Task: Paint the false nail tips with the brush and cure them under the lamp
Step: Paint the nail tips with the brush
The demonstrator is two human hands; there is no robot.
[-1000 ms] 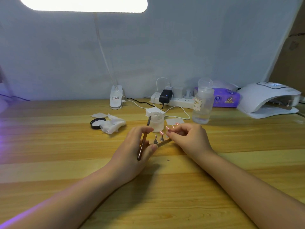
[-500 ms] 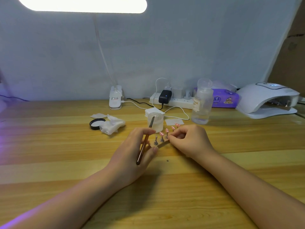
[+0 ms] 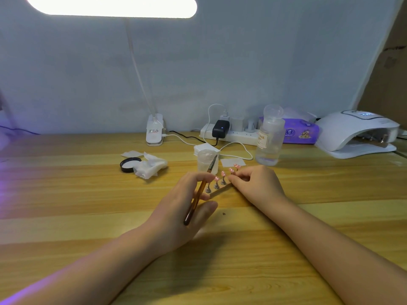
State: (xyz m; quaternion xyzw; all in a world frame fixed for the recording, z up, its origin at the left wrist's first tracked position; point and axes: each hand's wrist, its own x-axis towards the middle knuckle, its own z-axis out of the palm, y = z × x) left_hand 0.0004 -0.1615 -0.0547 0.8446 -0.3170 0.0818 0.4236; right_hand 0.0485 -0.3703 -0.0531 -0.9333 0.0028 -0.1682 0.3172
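Several pink false nail tips (image 3: 223, 173) stand on small metal stands along a narrow strip (image 3: 220, 190) at the middle of the wooden table. My left hand (image 3: 182, 214) grips a brown brush (image 3: 198, 194) between its fingers, bristles pointing up and away toward a small clear cup (image 3: 206, 160). Its fingertips lie at the strip's left end. My right hand (image 3: 255, 186) has curled fingers at the strip's right end, pinching near one stand. The white curing lamp (image 3: 356, 133) sits at the far right.
A clear liquid bottle (image 3: 269, 137) stands behind my right hand. Crumpled wipes (image 3: 150, 166) and a black lid (image 3: 130, 164) lie to the left. A power strip (image 3: 231, 133) with cables, a purple tissue pack (image 3: 301, 133) and a desk lamp's clip base (image 3: 154, 133) line the wall.
My right hand has drawn slightly back to the right, uncovering more of the pink tips. The left hand with the brush has barely shifted.
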